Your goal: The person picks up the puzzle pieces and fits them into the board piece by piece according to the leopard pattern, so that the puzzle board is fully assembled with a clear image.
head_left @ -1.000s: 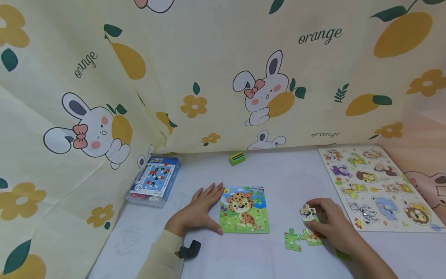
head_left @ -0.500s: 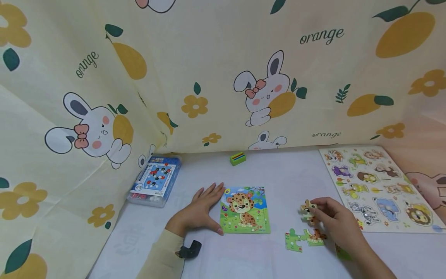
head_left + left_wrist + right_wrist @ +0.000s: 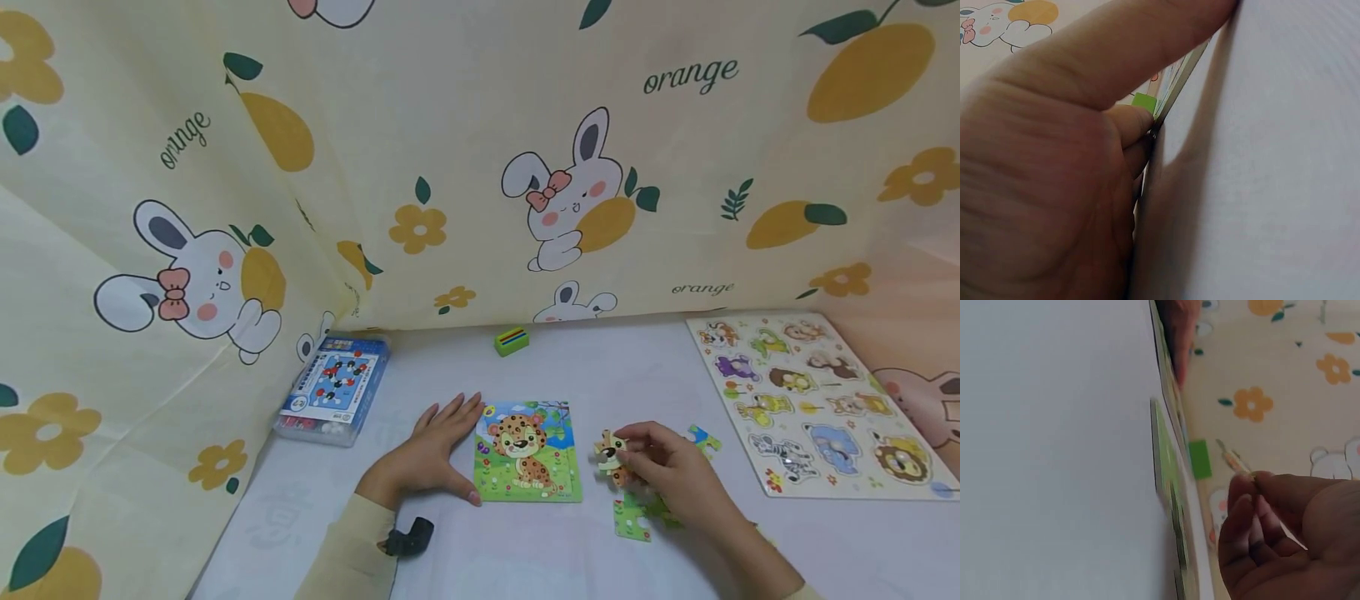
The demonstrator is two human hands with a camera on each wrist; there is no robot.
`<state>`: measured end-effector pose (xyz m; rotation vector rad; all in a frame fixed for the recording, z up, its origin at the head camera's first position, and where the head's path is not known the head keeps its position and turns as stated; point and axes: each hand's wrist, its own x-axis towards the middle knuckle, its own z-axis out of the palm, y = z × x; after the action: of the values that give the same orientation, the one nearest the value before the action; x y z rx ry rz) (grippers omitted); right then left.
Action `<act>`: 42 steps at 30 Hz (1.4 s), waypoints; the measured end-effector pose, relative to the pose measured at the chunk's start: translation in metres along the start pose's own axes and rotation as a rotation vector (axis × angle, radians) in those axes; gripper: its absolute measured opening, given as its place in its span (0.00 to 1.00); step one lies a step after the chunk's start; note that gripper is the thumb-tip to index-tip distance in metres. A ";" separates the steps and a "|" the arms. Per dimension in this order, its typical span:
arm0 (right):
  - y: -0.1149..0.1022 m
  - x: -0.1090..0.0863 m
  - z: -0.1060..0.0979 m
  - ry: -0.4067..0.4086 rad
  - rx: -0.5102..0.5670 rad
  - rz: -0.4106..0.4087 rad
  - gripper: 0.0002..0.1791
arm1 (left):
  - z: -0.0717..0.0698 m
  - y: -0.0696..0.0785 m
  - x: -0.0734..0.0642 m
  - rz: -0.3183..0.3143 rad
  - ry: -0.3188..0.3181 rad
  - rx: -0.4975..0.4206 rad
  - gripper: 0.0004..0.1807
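A square leopard picture board [image 3: 525, 458] lies on the white table in the head view. My left hand [image 3: 429, 454] rests at its left side, fingers extended, with the index fingertip and thumb tip at the edge. To the right of the board, my right hand [image 3: 671, 471] pinches a jigsaw piece [image 3: 611, 454] with part of an animal's face on it. The right wrist view shows this piece [image 3: 1235, 461] edge-on between thumb and fingers, raised off the table. A green jigsaw piece [image 3: 632, 520] lies below the right hand, and a blue one [image 3: 705, 439] shows behind it; others are partly hidden.
A large animal puzzle board [image 3: 757, 446] lies at the right. A blue-lidded plastic box [image 3: 333, 392] stands at the back left, against the printed cloth wall [image 3: 465, 125]. A small green block [image 3: 512, 342] with coloured stripes sits at the back.
My right hand has picked up the jigsaw piece and carried it left towards the leopard board, uncovering a blue piece behind. My left hand has stayed where it was.
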<state>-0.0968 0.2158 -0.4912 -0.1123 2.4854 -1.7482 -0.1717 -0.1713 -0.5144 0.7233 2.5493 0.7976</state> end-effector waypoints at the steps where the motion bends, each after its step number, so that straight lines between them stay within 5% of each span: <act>1: -0.001 0.002 0.004 -0.021 0.010 -0.009 0.16 | 0.000 0.000 0.000 0.001 0.002 0.000 0.81; 14: -0.015 0.023 0.061 -0.169 0.020 -0.049 0.22 | -0.001 0.000 -0.001 0.012 -0.001 0.000 0.80; 26: -0.025 0.042 0.095 -0.118 -0.022 -0.015 0.24 | -0.001 0.001 -0.002 0.022 0.009 0.005 0.79; 36: -0.029 0.040 0.093 -0.077 -0.138 0.019 0.24 | -0.001 0.000 -0.002 0.027 0.008 0.002 0.79; 42: -0.027 0.034 0.073 -0.085 -0.093 -0.008 0.22 | -0.001 0.001 -0.002 0.019 0.005 0.007 0.79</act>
<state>-0.1209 0.1346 -0.4918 -0.1989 2.5085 -1.5954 -0.1702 -0.1719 -0.5122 0.7505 2.5542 0.7978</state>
